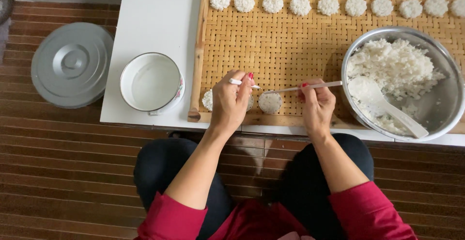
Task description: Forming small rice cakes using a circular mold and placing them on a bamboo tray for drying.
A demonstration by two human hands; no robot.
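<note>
My left hand [231, 100] rests on the near edge of a woven bamboo tray [276, 51], fingers curled around a small white stick-like tool and covering a small round mould. A second round mould [270, 102] filled with white rice sits just right of it. My right hand [316, 105] pinches a thin white stick [310, 87] whose tip reaches over that filled mould. Two rows of small round rice cakes [300, 5] lie along the tray's far side.
A steel bowl [438, 109] of cooked rice with a white rice paddle [382, 105] sits on the tray's right. A white enamel pot [150, 82] of water stands on the white table left of the tray. A grey metal lid [71, 64] covers a bin on the floor.
</note>
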